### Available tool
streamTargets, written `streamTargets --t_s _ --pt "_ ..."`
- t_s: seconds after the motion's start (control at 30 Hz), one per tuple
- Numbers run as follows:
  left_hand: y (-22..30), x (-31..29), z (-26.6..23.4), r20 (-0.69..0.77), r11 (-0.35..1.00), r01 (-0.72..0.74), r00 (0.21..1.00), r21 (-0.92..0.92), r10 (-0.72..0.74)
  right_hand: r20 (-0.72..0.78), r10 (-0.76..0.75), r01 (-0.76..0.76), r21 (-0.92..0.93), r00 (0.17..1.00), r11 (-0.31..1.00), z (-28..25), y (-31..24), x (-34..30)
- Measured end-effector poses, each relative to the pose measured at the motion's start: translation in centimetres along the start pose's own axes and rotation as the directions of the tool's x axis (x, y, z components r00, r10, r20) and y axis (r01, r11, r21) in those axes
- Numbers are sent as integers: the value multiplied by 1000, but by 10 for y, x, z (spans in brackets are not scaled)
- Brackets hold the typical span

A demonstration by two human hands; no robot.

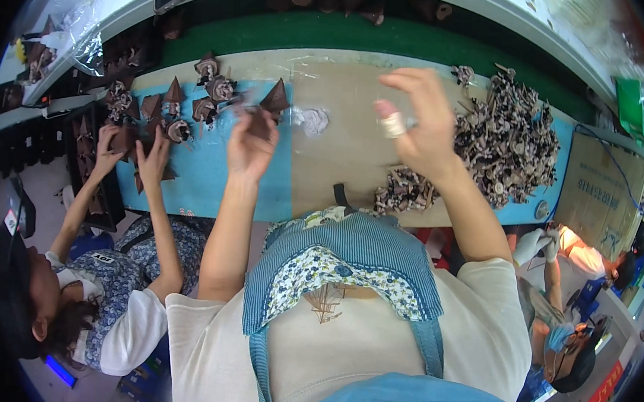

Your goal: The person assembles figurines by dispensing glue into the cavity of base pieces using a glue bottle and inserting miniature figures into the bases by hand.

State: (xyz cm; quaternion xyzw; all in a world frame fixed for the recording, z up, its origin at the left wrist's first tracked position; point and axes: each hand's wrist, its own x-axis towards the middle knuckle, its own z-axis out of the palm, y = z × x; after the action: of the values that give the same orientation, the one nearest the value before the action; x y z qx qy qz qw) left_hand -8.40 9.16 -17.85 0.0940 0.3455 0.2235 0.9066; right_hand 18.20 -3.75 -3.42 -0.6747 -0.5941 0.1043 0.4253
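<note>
My left hand [252, 147] is over the blue part of the table, its fingers curled together around something small and dark that is blurred. Just beyond it stands a brown cone-shaped piece [276, 97]. Several small brown-and-cream figures [219, 88] with pointed tops stand to its left. My right hand [422, 130] is raised above the brown board, fingers apart and nothing in them; pale tape wraps its thumb. To the right of that hand lies a large heap of small cream, brown and black pieces [509, 139], with a smaller pile [405, 190] below the wrist.
A crumpled white scrap [313, 120] lies on the brown board [324, 171]. At the left, a co-worker's hands [150, 155] handle brown pieces. A shelf [470, 10] runs along the far side. A cardboard box [603, 191] stands beyond the right end, near another person's gloved hands [535, 244].
</note>
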Motion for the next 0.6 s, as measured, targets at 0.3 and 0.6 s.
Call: streamTargets --t_s 0.3,0.6 --pt "41 145 79 385 -36 -428 768 903 512 -555 -73 84 -6 828 996 -49 44 97" --pt "66 303 81 549 -614 -221 725 758 416 -466 13 -69 -101 884 992 -39 28 131"
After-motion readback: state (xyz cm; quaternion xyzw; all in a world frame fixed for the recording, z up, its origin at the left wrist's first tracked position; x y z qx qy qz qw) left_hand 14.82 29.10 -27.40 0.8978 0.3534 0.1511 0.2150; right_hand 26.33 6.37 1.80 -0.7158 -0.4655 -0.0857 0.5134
